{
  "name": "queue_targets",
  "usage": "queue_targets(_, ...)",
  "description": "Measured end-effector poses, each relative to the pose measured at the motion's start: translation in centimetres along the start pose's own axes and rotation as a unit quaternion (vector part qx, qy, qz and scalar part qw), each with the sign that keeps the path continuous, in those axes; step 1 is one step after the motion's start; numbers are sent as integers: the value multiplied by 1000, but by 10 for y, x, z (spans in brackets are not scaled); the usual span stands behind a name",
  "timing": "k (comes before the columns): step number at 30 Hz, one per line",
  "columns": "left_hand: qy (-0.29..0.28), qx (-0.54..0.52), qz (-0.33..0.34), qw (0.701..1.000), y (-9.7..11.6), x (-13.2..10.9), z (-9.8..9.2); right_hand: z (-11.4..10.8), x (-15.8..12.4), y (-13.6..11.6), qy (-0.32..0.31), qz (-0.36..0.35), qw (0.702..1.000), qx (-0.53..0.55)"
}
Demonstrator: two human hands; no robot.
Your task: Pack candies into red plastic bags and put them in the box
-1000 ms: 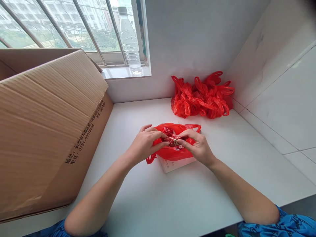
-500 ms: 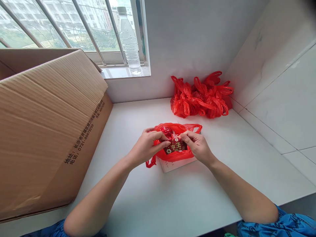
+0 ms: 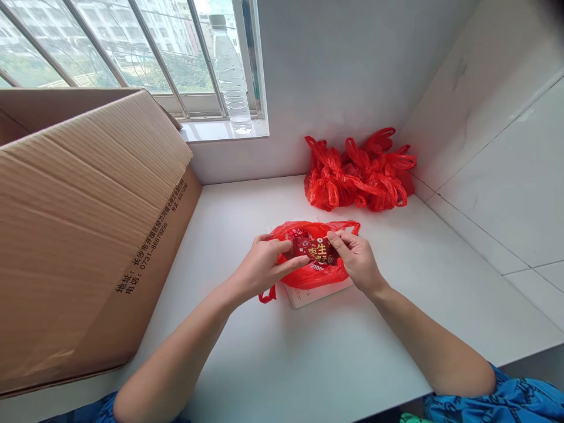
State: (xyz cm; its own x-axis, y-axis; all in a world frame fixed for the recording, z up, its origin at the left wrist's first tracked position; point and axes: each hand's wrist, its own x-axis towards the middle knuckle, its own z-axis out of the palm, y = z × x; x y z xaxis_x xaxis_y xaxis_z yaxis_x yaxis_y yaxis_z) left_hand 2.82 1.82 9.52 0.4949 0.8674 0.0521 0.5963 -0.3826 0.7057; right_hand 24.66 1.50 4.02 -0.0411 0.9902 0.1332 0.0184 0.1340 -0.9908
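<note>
Head view: red packet (image 3: 316, 251) pinched between both hands (image 3: 259, 267) (image 3: 356, 258).

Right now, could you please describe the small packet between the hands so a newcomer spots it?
On the white counter beside the cardboard box, the left hand and right hand meet over a red plastic bag. Pinched between them is the small packet: dark red with gold characters, unlike the brighter bag.

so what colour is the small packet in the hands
The small packet is dark red with gold characters; head view.
</note>
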Motion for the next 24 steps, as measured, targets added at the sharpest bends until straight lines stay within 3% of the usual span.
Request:
queue_targets(5,13,-61,2,998,-3,1,1,2,-5,-6,-117,89,983,106)
queue_targets(7,13,-88,-4,996,-5,2,-1,3,-6,-7,-137,107,978,111)
queue_targets(14,13,-79,5,997,-5,3,-6,0,-4,-7,-139,145,964,173)
queue_targets(20,-23,-102,1,994,-8,2,-19,-2,-4,-11,-165,185,942,226)
queue_targets(24,-20,-138,-31,990,-18,2,-30,-8,-3,-15,-121,146,963,190)
